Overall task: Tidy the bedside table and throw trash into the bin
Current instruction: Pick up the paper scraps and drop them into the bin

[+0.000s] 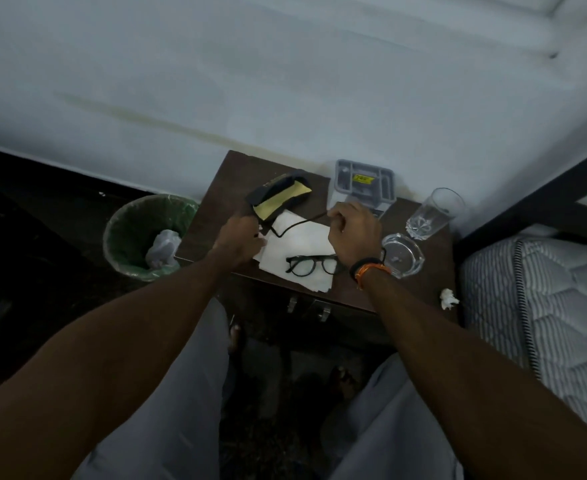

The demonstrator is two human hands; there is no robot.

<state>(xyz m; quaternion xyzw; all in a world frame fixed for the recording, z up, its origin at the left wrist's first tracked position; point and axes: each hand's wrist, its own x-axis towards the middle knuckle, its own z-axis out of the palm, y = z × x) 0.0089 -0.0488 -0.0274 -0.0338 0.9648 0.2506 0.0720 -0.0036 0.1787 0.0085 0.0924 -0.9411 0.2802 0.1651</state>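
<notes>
On the dark wooden bedside table lies a white tissue sheet with black-framed glasses on it. A black pouch with a yellow lining sits at the back left. My right hand pinches a thin dark cord that runs towards my left hand, which curls over the cord's other end at the tissue's left edge. The green-lined bin stands on the floor left of the table, holding a crumpled wad.
A grey organiser box stands at the table's back, an empty drinking glass and a glass ashtray at its right. A crumpled tissue lies at the table's right front corner. A quilted mattress borders the right.
</notes>
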